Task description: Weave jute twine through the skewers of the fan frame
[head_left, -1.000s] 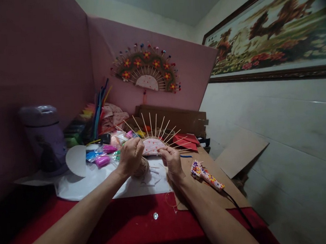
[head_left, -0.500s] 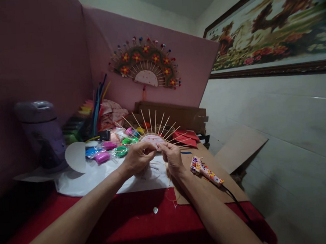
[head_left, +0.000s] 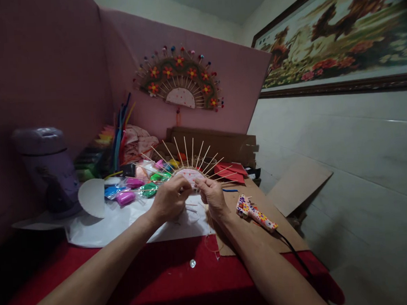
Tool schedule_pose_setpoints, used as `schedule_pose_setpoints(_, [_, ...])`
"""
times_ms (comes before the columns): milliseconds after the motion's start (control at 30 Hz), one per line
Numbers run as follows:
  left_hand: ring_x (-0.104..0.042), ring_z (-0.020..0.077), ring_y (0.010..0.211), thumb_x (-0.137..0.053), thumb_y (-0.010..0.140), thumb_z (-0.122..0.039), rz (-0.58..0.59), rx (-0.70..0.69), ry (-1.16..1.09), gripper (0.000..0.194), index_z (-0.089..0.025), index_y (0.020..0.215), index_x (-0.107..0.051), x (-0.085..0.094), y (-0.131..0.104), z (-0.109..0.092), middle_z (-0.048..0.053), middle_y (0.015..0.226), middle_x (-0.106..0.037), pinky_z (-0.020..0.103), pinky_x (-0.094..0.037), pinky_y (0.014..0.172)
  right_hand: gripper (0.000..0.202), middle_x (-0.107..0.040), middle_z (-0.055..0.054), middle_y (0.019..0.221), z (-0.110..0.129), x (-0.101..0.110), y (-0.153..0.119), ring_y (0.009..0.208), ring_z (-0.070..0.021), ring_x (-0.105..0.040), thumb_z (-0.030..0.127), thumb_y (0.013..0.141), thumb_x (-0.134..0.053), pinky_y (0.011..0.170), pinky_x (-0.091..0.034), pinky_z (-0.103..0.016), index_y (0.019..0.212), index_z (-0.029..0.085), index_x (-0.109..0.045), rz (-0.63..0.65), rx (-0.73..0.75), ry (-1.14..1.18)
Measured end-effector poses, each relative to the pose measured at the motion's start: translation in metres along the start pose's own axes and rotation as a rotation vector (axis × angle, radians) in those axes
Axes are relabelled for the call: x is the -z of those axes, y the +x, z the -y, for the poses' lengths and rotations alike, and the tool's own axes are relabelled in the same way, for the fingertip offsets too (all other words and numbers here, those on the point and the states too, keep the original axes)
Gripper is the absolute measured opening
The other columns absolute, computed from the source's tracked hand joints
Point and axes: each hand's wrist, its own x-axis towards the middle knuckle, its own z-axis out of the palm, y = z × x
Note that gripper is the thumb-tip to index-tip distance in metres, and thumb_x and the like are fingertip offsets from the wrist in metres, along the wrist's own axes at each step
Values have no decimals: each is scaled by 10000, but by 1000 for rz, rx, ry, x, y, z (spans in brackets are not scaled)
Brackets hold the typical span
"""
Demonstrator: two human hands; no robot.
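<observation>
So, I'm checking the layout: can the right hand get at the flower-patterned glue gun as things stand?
Probably yes: the flower-patterned glue gun lies on cardboard nearby, nothing visible between, though the right hand apparently pinches the stick fan.

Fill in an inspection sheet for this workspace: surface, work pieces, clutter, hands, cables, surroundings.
Surface: red cloth, partly under white sheeting and cardboard.
Work pieces: half-round stick fan with spotted centre.
Clutter: coloured packets, red paper, small clear piece.
Hands: left hand and right hand close together at the fan's lower edge; exact grip unclear.
Cables: black cord from the flowered glue gun.
Surroundings: flowered fan on pink panel; framed horse picture on wall.
</observation>
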Motion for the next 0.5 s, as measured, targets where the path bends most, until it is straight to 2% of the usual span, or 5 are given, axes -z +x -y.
schedule_pose_setpoints(67, [-530, 121, 633, -549, 780, -141, -95, 82, -43, 91, -172, 826, -621, -1, 0, 2, 31, 802, -637, 257, -419, 589, 329, -320, 92, 393, 1, -2, -2, 372, -54, -224, 453, 678, -675, 387, -182, -218, 559, 168, -561, 15, 13, -13])
schedule_pose_setpoints(133, [-547, 119, 600, -559, 770, -150, -57, 129, -109, 142, -176, 881, -644, -3, 0, 5, 21, 774, -665, 248, -425, 563, 325, -322, 87, 392, 1, -3, -3, 386, -61, -253, 453, 680, -681, 406, -210, -219, 563, 165, -583, 29, 25, -27])
schedule_pose_setpoints(267, [-581, 132, 590, -545, 781, -181, 19, 196, -134, 142, -164, 754, -684, -5, -1, 8, 22, 668, -678, 242, -427, 552, 369, -308, 86, 391, 0, -2, -3, 391, -64, -237, 487, 729, -630, 412, -200, -224, 558, 165, -576, 37, 46, -43])
schedule_pose_setpoints(500, [-570, 124, 580, -522, 782, -189, 77, 184, -63, 184, -145, 749, -697, -1, 1, 6, 34, 662, -684, 229, -415, 556, 374, -335, 83, 448, -1, 0, -2, 402, -59, -217, 473, 771, -591, 406, -183, -223, 562, 182, -483, 0, 100, -23])
